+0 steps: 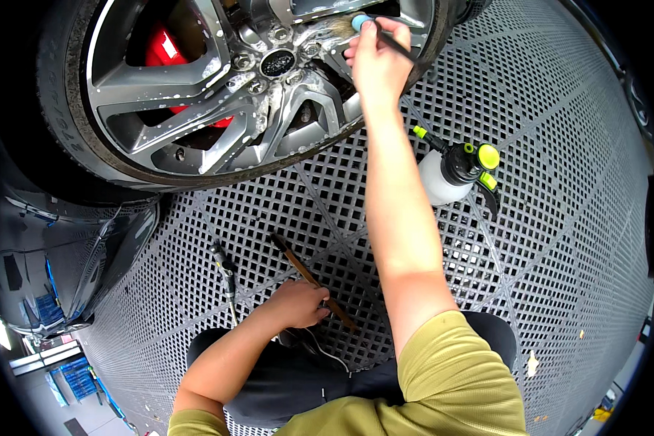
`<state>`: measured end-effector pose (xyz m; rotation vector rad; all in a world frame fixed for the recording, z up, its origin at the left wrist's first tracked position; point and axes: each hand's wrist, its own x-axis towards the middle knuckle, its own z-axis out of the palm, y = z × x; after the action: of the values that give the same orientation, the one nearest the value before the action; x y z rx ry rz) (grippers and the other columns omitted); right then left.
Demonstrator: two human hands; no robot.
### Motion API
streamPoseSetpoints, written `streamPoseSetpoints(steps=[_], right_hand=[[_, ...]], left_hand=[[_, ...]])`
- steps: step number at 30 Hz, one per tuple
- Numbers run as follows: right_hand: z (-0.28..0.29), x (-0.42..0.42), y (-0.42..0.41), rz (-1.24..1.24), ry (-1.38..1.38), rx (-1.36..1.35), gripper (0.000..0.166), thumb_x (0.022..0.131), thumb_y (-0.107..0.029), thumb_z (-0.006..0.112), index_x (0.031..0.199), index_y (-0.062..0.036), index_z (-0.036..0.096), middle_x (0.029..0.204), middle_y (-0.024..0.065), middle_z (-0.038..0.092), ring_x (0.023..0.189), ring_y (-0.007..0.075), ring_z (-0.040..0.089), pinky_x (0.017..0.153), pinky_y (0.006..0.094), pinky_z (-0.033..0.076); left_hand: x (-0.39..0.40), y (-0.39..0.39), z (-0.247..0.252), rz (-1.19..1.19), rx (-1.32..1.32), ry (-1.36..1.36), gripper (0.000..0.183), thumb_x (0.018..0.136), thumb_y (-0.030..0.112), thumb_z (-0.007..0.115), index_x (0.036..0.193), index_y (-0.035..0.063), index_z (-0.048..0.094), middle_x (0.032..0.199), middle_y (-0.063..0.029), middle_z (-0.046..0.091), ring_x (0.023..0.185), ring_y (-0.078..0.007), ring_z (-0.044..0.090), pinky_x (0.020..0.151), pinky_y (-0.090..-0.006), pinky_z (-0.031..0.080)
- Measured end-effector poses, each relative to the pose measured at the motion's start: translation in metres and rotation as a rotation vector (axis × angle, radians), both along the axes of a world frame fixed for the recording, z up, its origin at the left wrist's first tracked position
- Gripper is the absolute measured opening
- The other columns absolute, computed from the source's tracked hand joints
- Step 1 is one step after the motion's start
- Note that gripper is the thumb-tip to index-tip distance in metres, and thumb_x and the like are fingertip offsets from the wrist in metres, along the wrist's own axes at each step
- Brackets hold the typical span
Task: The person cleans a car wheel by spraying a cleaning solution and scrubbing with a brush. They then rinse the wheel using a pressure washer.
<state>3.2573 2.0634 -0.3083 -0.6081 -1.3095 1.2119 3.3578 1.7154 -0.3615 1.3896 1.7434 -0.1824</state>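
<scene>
My right hand (384, 60) grips a detailing brush by its black handle (395, 42), below a light blue collar (361, 22). Its tan bristles (338, 26) press on a grey alloy wheel (163, 87), by the lug nuts, where white foam and droplets cling to the spokes. Loosely curled, my left hand (300, 302) is over a long wooden-handled brush (300, 266) with a dark head; whether the fingers hold it or only overlap it, I cannot tell. A slim black tool with a thin metal shaft (226, 275) lies on the floor left of that hand.
A white pump sprayer with a black and lime-green head (460, 169) stands right of my right forearm. Grey perforated floor tiles (567, 218) spread around. The tyre (65, 109) and a dark car body panel (71, 245) bound the left. Red brake caliper (163, 49) shows behind the spokes.
</scene>
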Motion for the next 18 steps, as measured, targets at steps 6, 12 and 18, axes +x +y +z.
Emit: streamPoseSetpoints(steps=[6,12,18], right_hand=[[0.010,0.013,0.031,0.470,0.139,-0.370,0.024,0.097,-0.018,0.056,0.109,0.0025,0.051,0.075,0.0151,0.065,0.060,0.0189,0.066,0.052,0.0288,0.056],[-0.013,-0.033,-0.036,0.478,0.514,-0.558,0.018,0.098,-0.014,0.052,0.111,-0.0024,0.047,0.074,0.0143,0.064,0.057,0.0205,0.064,0.050,0.0300,0.055],[-0.005,-0.029,-0.014,0.355,0.581,-0.476,0.017,0.100,-0.015,0.047,0.110,-0.0012,0.044,0.073,0.0142,0.062,0.055,0.0186,0.061,0.047,0.0296,0.053]], left_hand=[[-0.001,0.002,0.000,-0.030,-0.072,0.000,0.038,0.085,0.036,0.063,0.114,0.0116,0.063,0.096,-0.0122,0.068,0.095,-0.0335,0.062,0.083,-0.0470,0.047],[0.006,0.014,-0.004,-0.039,-0.038,-0.044,0.038,0.086,0.037,0.063,0.114,0.0110,0.063,0.094,-0.0131,0.067,0.094,-0.0347,0.062,0.084,-0.0470,0.047],[0.002,0.017,0.000,-0.053,-0.122,-0.016,0.038,0.086,0.037,0.063,0.114,0.0112,0.062,0.093,-0.0133,0.067,0.093,-0.0347,0.062,0.083,-0.0470,0.047]])
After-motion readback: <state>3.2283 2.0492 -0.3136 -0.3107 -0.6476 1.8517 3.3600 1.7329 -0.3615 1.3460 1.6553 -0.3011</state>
